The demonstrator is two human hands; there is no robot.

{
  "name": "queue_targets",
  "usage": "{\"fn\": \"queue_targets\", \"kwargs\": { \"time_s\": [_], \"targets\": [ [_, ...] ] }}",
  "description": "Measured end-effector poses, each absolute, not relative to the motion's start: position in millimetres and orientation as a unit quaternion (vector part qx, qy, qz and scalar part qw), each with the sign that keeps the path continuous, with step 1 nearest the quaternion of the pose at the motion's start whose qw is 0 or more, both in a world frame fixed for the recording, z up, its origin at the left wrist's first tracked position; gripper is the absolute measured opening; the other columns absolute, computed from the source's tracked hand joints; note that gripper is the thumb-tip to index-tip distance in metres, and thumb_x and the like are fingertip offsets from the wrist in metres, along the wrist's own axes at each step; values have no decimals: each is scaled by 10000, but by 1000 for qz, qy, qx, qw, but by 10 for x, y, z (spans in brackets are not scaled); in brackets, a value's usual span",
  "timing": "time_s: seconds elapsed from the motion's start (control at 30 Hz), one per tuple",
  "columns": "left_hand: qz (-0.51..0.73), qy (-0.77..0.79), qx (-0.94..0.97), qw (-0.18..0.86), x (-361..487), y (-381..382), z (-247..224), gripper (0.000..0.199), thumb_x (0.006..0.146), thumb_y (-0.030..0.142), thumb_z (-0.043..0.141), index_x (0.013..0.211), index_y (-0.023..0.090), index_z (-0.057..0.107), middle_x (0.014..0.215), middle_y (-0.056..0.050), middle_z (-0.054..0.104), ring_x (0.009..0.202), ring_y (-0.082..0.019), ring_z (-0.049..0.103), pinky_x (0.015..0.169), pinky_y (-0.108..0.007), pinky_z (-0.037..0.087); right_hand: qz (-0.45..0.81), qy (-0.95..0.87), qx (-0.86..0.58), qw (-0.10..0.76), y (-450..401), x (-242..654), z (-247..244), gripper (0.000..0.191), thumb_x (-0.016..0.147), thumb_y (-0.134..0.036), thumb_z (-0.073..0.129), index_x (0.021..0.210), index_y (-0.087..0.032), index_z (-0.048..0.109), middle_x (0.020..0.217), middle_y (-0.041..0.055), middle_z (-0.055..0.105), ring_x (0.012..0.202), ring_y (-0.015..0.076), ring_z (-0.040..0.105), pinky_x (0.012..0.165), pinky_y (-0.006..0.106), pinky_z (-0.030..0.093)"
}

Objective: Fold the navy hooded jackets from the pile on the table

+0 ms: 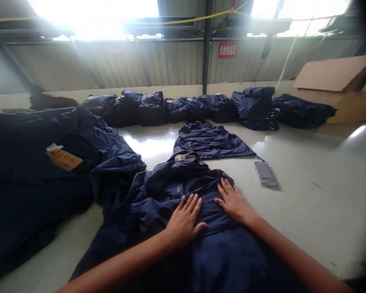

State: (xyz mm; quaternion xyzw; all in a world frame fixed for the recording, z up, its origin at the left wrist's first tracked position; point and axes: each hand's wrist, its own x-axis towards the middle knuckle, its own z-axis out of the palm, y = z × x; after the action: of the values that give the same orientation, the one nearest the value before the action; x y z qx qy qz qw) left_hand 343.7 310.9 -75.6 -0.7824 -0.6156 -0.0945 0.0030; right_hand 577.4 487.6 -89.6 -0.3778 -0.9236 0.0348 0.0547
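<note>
A dark navy jacket [158, 189] lies spread in front of me, with a brown tag [183, 157] at its collar. My left hand [184, 221] rests flat on the middle of the jacket, fingers spread. Near the jacket's right shoulder, my right hand [232, 200] also lies palm down with its fingers apart. Neither hand grips the cloth. Just beyond the collar is another navy garment [209, 140], laid out on the pale surface.
A large navy garment pile [33, 162] with a cardboard tag [65, 159] stands at the left. Folded navy stacks [154, 108] line the back. A grey blurred-out item [266, 174] lies right of centre. An open cardboard box [344, 103] sits at the back right.
</note>
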Motion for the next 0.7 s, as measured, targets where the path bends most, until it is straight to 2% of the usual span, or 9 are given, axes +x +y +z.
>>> {"fn": "queue_targets", "kwargs": {
  "time_s": [0.17, 0.3, 0.37, 0.43, 0.5, 0.57, 0.63, 0.7],
  "targets": [
    [-87, -647, -757, -19, 2990, 2614, -662, 721, 1116, 588, 372, 1728, 261, 179, 1763, -75, 274, 1646, -266, 224, 1356, -553, 118, 0, -920, -387, 67, 4908, 5780, -1043, 760, 1088, -603, 250, 1675, -136, 367, 1773, 148, 192, 1651, 321, 168, 1295, 569, 272],
    [-102, -659, -742, -74, 2833, 2304, -602, 703, 1119, 493, 438, 1731, 264, 178, 1766, -93, 267, 1651, -298, 190, 1343, -587, 175, -27, -920, -382, 79, 4949, 5795, -1190, 760, 1078, -590, 233, 1653, -129, 420, 1769, 146, 217, 1645, 324, 199, 1283, 569, 298],
    [-135, -642, -746, -118, 2784, 2219, -489, 686, 1109, 424, 483, 1724, 271, 220, 1763, -90, 289, 1640, -291, 239, 1336, -541, 253, -39, -921, -380, 82, 4987, 5829, -1239, 759, 1064, -588, 251, 1627, -128, 469, 1756, 152, 259, 1634, 333, 237, 1270, 577, 323],
    [-205, -634, -732, -141, 2651, 2158, -316, 596, 1101, 351, 493, 1677, 297, 352, 1726, -77, 389, 1583, -252, 389, 1297, -438, 371, -55, -920, -378, 85, 5023, 5844, -1244, 749, 1040, -581, 299, 1575, -120, 548, 1723, 176, 336, 1611, 362, 297, 1252, 610, 342],
    [-286, -660, -688, -98, 2379, 2127, -116, 448, 1103, 301, 464, 1546, 311, 533, 1601, -74, 548, 1468, -221, 538, 1230, -376, 460, -74, -920, -369, 104, 5010, 5773, -1181, 704, 1016, -542, 361, 1509, -113, 623, 1682, 210, 404, 1577, 404, 358, 1238, 659, 336],
    [-328, -703, -631, 11, 1991, 2169, 74, 358, 1092, 271, 456, 1394, 294, 646, 1431, -90, 649, 1364, -241, 607, 1192, -420, 491, -83, -926, -340, 143, 4889, 5556, -1038, 630, 1006, -465, 414, 1485, -128, 647, 1672, 217, 420, 1549, 416, 406, 1234, 674, 335],
    [-306, -735, -594, 119, 1574, 2322, 228, 348, 1045, 233, 513, 1355, 265, 668, 1380, -109, 657, 1340, -283, 599, 1183, -491, 478, -64, -942, -276, 180, 4638, 5185, -826, 573, 1010, -395, 462, 1513, -173, 624, 1692, 185, 403, 1540, 383, 432, 1236, 627, 370],
    [-249, -749, -590, 171, 1215, 2573, 338, 443, 960, 160, 590, 1387, 251, 663, 1459, -117, 621, 1402, -313, 539, 1219, -527, 417, -21, -962, -193, 193, 4298, 4726, -580, 546, 1011, -348, 521, 1539, -229, 597, 1702, 144, 403, 1540, 345, 443, 1232, 559, 415]
  ]
}}
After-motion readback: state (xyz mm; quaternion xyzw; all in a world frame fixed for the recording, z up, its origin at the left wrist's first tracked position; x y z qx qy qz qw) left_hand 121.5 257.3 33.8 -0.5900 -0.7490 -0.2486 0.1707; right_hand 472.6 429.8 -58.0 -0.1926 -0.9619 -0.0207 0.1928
